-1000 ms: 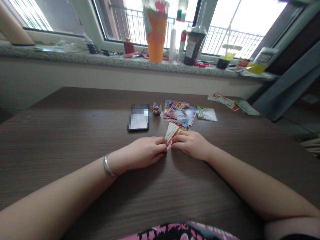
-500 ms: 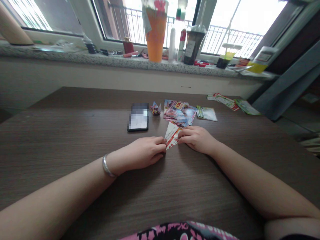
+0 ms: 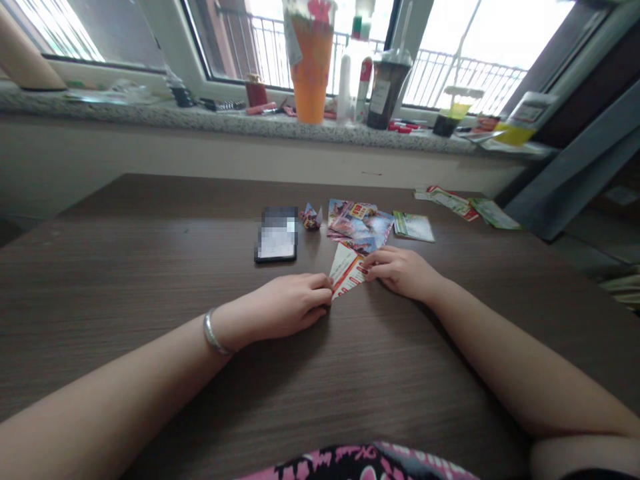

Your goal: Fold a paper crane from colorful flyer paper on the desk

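A folded piece of printed paper (image 3: 347,270), white with red and orange print and roughly triangular, lies on the brown table between my hands. My left hand (image 3: 300,300) is closed on its lower left corner, fingertips pressed together there. At its right corner, the fingers of my right hand (image 3: 400,270) pinch the edge. Just beyond the paper is a loose pile of colourful printed sheets (image 3: 357,223). A small folded paper figure (image 3: 311,218) stands to the left of that pile.
A phone (image 3: 277,237) with a blurred screen lies left of the paper figure. Green-white paper slips (image 3: 414,227) sit right of the pile, with more leaflets (image 3: 453,203) farther back. On the granite windowsill (image 3: 225,120) stand an orange drink cup (image 3: 310,73), a dark cup (image 3: 387,90) and bottles.
My right hand has slid a little to the right along the paper, uncovering more of its red print. My left hand has stayed at the left corner.
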### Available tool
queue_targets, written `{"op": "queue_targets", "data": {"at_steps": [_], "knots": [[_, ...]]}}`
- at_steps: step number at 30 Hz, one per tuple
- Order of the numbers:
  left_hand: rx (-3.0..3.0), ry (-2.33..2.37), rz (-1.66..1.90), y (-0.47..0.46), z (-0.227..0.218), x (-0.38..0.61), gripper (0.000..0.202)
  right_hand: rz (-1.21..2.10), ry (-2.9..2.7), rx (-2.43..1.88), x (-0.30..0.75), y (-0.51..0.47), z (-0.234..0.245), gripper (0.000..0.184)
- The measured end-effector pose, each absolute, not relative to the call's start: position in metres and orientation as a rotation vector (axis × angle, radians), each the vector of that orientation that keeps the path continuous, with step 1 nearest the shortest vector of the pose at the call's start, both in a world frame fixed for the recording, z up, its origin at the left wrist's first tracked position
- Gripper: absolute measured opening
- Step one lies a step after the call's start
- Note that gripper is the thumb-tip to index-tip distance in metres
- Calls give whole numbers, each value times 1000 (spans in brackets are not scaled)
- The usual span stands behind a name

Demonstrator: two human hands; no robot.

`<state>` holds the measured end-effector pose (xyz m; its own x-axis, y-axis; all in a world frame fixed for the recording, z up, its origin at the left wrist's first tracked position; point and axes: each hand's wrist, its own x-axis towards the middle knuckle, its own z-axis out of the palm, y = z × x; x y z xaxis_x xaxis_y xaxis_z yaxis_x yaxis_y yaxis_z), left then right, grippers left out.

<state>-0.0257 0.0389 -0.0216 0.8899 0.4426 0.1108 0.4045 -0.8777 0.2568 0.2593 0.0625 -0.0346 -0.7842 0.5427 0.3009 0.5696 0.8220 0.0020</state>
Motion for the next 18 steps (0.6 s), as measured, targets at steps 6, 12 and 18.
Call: {"op": "queue_targets", "data": {"at_steps": [6, 12, 18], "knots": [[2838, 640, 222, 39, -21, -26, 15, -66, -2722, -857, 267, 67, -35, 32], [2827, 639, 234, 38, -22, -28, 17, 2, -2731, -906, 274, 72, -35, 28], [2838, 638, 229, 38, -21, -28, 16, -3, -2724, -879, 277, 74, -36, 29]]}}
